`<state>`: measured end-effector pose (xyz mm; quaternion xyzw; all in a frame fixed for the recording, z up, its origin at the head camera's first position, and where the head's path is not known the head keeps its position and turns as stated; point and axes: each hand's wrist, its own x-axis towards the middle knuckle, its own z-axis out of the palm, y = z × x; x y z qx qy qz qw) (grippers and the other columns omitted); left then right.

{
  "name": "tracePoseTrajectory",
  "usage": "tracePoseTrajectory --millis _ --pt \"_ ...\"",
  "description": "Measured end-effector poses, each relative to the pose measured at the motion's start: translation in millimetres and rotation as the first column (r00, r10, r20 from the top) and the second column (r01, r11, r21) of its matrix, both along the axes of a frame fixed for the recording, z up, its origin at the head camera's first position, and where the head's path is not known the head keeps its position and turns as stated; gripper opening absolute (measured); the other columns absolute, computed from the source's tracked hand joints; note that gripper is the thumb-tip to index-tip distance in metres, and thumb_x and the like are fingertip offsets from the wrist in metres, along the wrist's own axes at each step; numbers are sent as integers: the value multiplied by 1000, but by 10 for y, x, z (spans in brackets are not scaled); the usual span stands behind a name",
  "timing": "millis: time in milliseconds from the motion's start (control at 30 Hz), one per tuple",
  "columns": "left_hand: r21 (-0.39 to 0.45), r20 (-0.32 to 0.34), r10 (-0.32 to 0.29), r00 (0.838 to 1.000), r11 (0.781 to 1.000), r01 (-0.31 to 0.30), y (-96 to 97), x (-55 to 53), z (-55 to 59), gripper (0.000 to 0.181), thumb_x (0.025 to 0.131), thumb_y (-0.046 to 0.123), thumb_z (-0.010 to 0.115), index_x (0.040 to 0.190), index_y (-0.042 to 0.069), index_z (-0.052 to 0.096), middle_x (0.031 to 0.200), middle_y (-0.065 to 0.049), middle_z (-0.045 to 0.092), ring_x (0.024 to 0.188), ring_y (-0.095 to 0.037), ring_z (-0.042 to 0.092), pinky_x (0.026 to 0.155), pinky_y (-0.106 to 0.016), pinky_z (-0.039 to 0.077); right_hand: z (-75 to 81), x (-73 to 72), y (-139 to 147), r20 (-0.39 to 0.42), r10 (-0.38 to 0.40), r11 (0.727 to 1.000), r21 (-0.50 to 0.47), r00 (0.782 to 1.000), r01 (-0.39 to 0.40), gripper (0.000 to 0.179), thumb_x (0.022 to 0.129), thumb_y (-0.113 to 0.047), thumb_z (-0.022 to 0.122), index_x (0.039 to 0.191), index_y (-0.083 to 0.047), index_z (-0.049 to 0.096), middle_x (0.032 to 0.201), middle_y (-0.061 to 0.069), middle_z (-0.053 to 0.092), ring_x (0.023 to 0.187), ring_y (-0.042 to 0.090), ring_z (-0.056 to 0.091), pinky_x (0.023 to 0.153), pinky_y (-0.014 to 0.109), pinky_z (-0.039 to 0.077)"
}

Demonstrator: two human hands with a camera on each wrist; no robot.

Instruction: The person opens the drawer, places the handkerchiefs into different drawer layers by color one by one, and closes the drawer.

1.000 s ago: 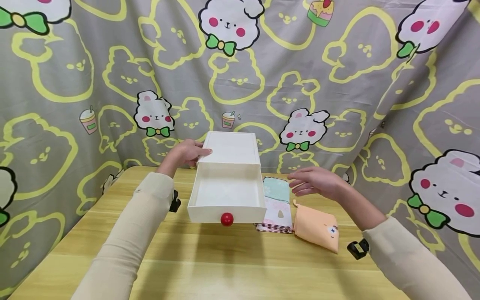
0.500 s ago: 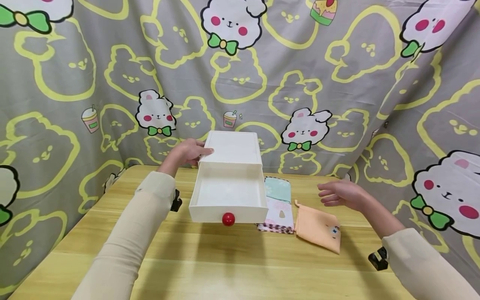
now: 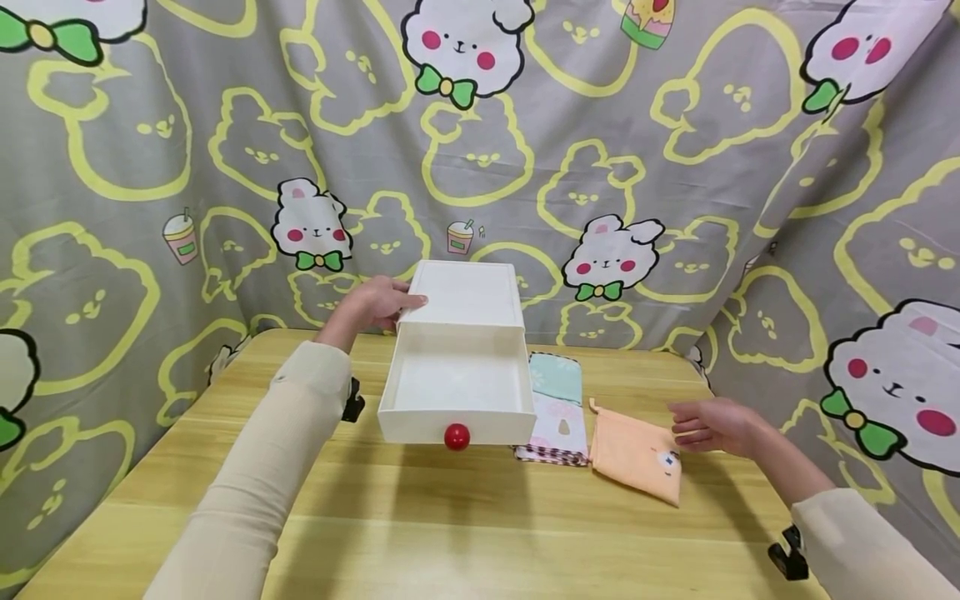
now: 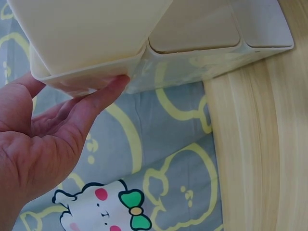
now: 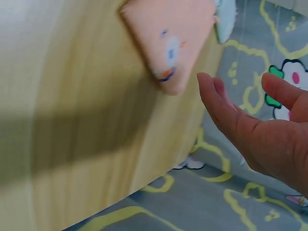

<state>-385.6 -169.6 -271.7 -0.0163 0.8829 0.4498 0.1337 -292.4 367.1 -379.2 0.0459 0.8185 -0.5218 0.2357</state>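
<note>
A white drawer box (image 3: pixel 468 292) stands toward the back of the table, with its top drawer (image 3: pixel 420 427) pulled out to the front. Nothing lies inside that drawer, and a red round knob (image 3: pixel 457 437) is on its face. My left hand (image 3: pixel 371 302) holds the box's left side near the top, thumb on the upper surface and fingers along the wall. My right hand (image 3: pixel 716 425) hovers with fingers extended, holding nothing, just right of a peach drawstring pouch (image 3: pixel 633 457). In the right wrist view the pouch (image 5: pixel 171 38) lies beyond the right hand's (image 5: pixel 260 125) fingertips.
Folded patterned cloths (image 3: pixel 557 417), mint and white-pink with checkered edging, lie between the drawer box and the pouch. The wooden table (image 3: pixel 420 533) ends at a grey cartoon-print curtain (image 3: pixel 480 158) behind and at both sides.
My right hand has moved right and down, from above the cloths to the pouch's right side. The left hand keeps its hold; box and drawer look unchanged.
</note>
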Motion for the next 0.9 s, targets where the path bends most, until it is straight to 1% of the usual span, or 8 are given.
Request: tracePoseTrajectory --millis 67,167,233,333,433,567,700,900 --pt "-4 -1 -7 1000 1000 7 -5 -2 -5 63 103 37 59 156 9 39 120 -12 57 102 -23 60 93 -38 55 -60 14 37 21 -13 1000 -1 1000 13 69 108 -28 46 143 27 25 128 39 54 102 26 70 95 45 57" --pt "1 -3 -7 1000 1000 7 -10 -5 -7 63 103 37 59 156 9 39 120 -12 58 101 -23 60 94 -39 55 -142 27 73 56 -43 999 -7 998 44 68 107 -29 48 138 28 27 113 27 62 94 23 69 91 44 58" --pt "10 -2 -5 1000 1000 5 -10 -4 -5 63 103 36 59 156 8 40 118 -12 58 100 -23 60 95 -40 55 -185 28 92 76 -63 998 -16 995 64 67 106 -29 49 135 28 29 104 19 63 90 22 68 89 43 59" --pt "9 -5 -2 1000 1000 2 -14 -9 -7 63 103 36 60 156 9 39 116 -12 58 98 -22 60 96 -40 55 -233 25 120 96 -69 997 -19 993 71 62 106 -28 49 130 27 32 96 14 61 85 22 67 87 42 60" --pt "0 -7 -3 1000 1000 3 -19 -10 -8 64 103 37 60 157 9 39 115 -11 57 97 -22 60 93 -38 55 -276 24 148 120 -64 998 -8 991 66 57 106 -28 48 126 24 37 94 14 61 85 23 66 86 41 60" --pt "15 -1 3 1000 1000 -3 -15 -1 -2 66 103 36 61 158 10 37 121 -13 58 101 -23 61 99 -42 53 -326 38 156 159 -57 998 9 986 56 52 106 -31 47 119 20 47 95 16 62 86 23 65 84 39 60" --pt "19 -1 6 1000 1000 -6 -12 4 -1 66 103 36 61 158 10 37 123 -13 58 102 -23 60 103 -44 52 -358 47 145 185 -47 999 -5 982 49 51 107 -33 47 117 17 49 96 16 59 87 23 63 84 39 60" --pt "17 -5 1 1000 1000 -1 -15 14 -2 64 103 36 60 157 9 39 127 -14 60 104 -24 62 99 -42 53 -381 42 111 181 -64 998 9 981 64 49 105 -33 49 114 16 52 93 14 61 86 23 64 83 39 61"
